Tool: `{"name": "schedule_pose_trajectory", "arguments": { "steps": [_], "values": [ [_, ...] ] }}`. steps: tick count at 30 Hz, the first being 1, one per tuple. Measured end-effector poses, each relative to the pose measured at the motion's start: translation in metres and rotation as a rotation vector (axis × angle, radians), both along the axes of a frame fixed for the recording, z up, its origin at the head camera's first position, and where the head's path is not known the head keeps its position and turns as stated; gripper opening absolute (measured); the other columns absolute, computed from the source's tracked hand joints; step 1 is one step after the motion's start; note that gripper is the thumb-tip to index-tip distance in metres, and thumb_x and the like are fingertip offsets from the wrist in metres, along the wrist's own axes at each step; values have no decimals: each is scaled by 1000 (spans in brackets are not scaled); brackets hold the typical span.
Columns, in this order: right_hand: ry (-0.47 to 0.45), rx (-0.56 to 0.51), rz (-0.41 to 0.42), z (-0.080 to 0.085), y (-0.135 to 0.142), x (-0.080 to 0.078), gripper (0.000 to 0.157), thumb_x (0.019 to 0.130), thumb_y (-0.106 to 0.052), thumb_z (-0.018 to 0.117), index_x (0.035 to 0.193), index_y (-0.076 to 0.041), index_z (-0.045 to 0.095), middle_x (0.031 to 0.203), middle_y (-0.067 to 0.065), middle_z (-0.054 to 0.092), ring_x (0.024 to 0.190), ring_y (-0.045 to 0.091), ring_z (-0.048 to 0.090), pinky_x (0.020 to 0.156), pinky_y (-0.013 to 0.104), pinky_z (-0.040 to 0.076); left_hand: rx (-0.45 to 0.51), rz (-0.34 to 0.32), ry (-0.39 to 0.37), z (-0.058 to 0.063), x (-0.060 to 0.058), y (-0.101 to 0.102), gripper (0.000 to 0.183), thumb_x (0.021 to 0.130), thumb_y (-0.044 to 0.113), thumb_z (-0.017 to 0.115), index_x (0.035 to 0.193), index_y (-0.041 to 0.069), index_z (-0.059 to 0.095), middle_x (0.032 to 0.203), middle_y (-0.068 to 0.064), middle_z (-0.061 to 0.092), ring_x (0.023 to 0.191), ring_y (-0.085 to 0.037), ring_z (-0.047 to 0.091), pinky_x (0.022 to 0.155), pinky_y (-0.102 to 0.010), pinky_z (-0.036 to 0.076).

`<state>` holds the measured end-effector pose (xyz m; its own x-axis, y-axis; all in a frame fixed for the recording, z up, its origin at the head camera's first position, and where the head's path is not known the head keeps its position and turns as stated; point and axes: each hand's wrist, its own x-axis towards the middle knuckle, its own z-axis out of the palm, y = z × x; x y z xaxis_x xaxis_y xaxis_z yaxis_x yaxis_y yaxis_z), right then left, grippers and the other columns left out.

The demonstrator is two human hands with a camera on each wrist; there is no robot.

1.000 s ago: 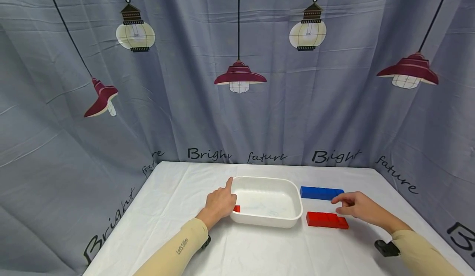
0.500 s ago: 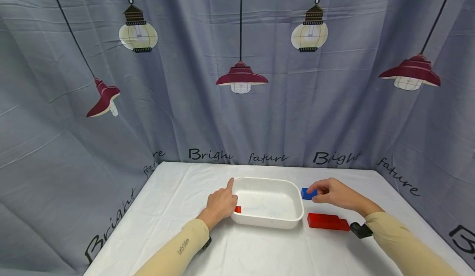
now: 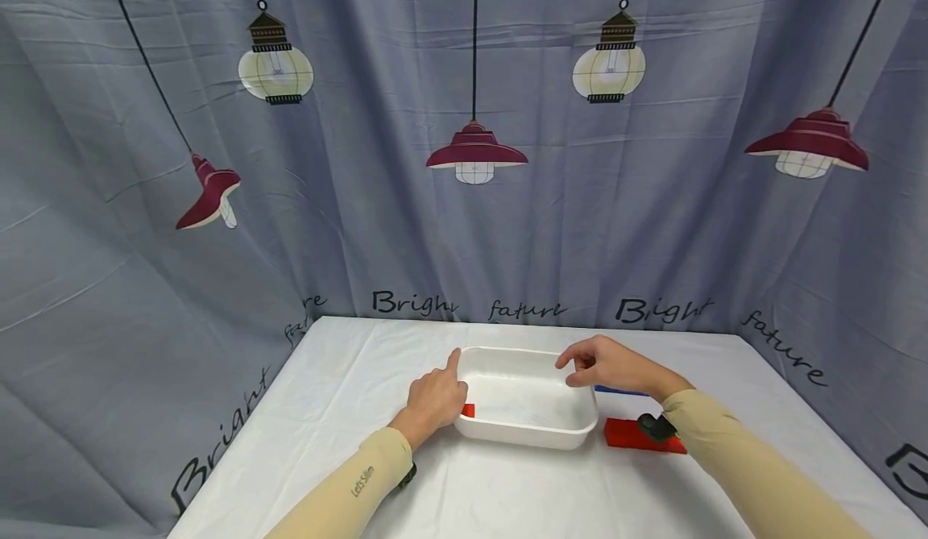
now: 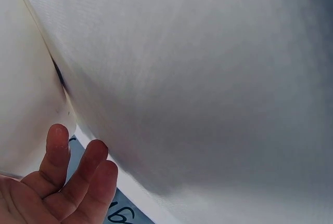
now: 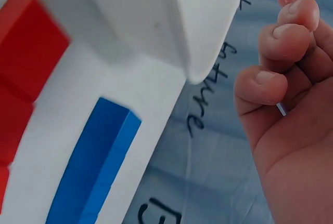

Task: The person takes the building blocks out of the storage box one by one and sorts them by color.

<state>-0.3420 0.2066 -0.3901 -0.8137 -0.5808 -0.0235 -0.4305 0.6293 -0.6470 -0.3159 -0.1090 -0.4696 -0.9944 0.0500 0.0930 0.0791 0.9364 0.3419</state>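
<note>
My left hand (image 3: 435,398) grips the left rim of a white plastic tub (image 3: 528,437), its index finger lying straight along the rim. Outside the tub wall, the left wrist view shows three of its fingers (image 4: 86,172) loosely bent; the thumb is out of that view. Above the tub's right side hovers my right hand (image 3: 616,364), thumb and index finger apart, with nothing visible between them. Its other fingers (image 5: 283,42) curl loosely in the right wrist view. A small red piece (image 3: 468,411) lies inside the tub at the left, partly covered by my left hand.
Right of the tub lie a row of red blocks (image 3: 629,434) and, behind it, a row of blue blocks (image 5: 93,161), both partly hidden by the right arm in the head view. A white cloth (image 3: 507,491) covers the table; a grey-blue printed curtain (image 3: 377,225) hangs behind.
My right hand has travelled left, from the right end of the blue blocks, across them, to above the tub. My left hand stays at the rim.
</note>
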Motion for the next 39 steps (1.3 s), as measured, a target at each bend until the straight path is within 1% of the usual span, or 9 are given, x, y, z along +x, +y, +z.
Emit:
{"name": "schedule_pose_trajectory", "arguments": {
  "steps": [4,8,13,18,23,27,31,34,39],
  "values": [
    [-17,11,8,2,-15,-6,27,88,-24,75,112,-12,73,73,2,54,72,18,53,67,33,46,-3,1,3,0,-1,0,64,97,27,48,157,14,30,87,-11,70,65,-20,58,63,-41,49],
    [-35,16,28,3,-29,-11,28,88,-23,75,113,-12,73,74,2,55,73,18,53,68,33,45,-4,1,3,-1,-1,0,64,98,27,47,157,14,30,88,-11,71,66,-20,58,64,-41,50],
    [-57,21,40,1,-44,-20,29,87,-22,76,114,-12,73,74,2,56,73,19,53,68,33,44,-1,0,6,-1,-2,0,64,98,28,48,157,14,30,85,-10,70,65,-20,57,63,-41,49],
    [-86,22,61,-4,-58,-27,34,86,-23,77,117,-10,72,74,1,56,71,17,52,65,30,43,-7,4,2,-2,-2,0,63,98,28,48,157,14,30,86,-10,70,66,-20,58,64,-41,49],
    [-112,18,105,-10,-69,-36,40,85,-24,78,120,-8,70,73,-1,58,66,14,51,61,28,44,-8,6,-3,-2,-2,0,63,98,28,49,157,15,31,88,-10,71,67,-20,59,65,-42,50],
    [-135,8,131,-15,-78,-42,41,84,-20,78,122,-7,69,74,-1,58,65,12,51,61,27,43,-8,8,-1,-2,-3,0,63,98,28,49,157,14,31,91,-11,72,68,-21,60,67,-43,51],
    [-156,3,149,-20,-87,-44,40,83,-17,79,121,-7,69,73,-1,58,63,12,50,62,28,43,-8,9,-6,-3,-3,0,63,98,28,49,157,15,31,93,-12,72,69,-21,61,67,-43,51],
    [-161,5,157,-23,-95,-45,40,82,-17,80,120,-10,70,74,-2,59,62,12,50,62,28,42,-14,11,-9,-3,-3,0,63,98,29,48,157,15,31,93,-11,72,70,-21,62,68,-43,51],
    [-156,-1,176,-28,-106,-47,44,80,-18,81,121,-7,70,74,-2,59,62,12,49,60,27,41,-16,8,4,-3,-3,-1,62,99,29,49,156,15,32,92,-12,72,70,-22,62,67,-43,51]
  ]
}}
